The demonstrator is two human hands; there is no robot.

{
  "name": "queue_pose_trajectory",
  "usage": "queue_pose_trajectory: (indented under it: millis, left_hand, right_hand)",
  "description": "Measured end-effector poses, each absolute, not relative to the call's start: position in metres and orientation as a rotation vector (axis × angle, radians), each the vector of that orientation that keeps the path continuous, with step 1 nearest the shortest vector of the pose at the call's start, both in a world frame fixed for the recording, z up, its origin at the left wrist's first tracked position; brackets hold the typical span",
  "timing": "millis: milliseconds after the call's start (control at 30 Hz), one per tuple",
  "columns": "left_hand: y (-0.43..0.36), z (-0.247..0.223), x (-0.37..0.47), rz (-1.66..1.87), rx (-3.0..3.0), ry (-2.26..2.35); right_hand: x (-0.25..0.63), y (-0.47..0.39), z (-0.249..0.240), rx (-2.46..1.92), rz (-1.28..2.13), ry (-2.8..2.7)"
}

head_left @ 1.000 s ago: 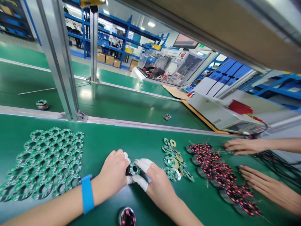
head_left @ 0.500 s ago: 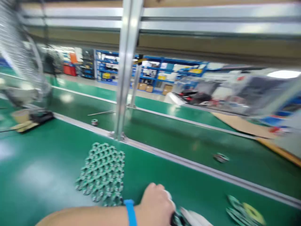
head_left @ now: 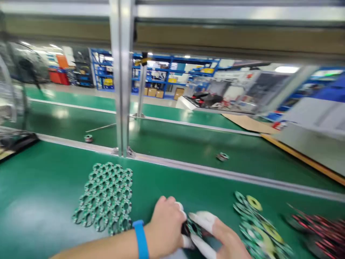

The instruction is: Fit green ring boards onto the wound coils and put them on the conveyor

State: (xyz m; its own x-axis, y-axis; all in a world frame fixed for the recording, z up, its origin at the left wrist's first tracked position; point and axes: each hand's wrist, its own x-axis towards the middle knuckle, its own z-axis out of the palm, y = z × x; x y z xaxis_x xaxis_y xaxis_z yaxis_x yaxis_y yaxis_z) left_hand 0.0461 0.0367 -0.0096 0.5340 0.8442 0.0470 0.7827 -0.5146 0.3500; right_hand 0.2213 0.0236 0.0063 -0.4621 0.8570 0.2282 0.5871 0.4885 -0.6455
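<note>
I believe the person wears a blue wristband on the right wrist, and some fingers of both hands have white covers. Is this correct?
The wrist is wrong: the head view shows the blue wristband on the left wrist. The rest is correct.

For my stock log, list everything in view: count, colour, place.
smooth benchtop: one, green, foreground
annular circuit boards: dozens, green, left
piled flat rings: many, green and yellow, right
wire-wound metal parts: several, reddish, right edge
small round assemblies: two, partly green, behind
upright metal posts: two, silver, left of centre
metal shelving: uncounted, blue, background
cardboard boxes: several, brown, background
round part: one, black and green, between hands
left hand: one, white finger covers, bottom
right hand: one, white finger covers, bottom
</note>
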Motion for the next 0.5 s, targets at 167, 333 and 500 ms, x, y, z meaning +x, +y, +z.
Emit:
queue_pose_trajectory:
  millis: [167, 333, 500]
  left_hand:
    - [0.032, 0.009, 0.04, 0.272, 2.439, 1.344]
    - [0.03, 0.012, 0.04, 0.242, 2.438, 1.363]
    - [0.027, 0.015, 0.037, 0.277, 2.409, 1.356]
  right_hand:
    - [0.203, 0.014, 0.038, -1.394, 0.711, -2.23]
    - [0.197, 0.012, 0.033, -1.47, 0.72, -2.178]
    - [0.209, 0.01, 0.026, -1.367, 1.039, -1.959]
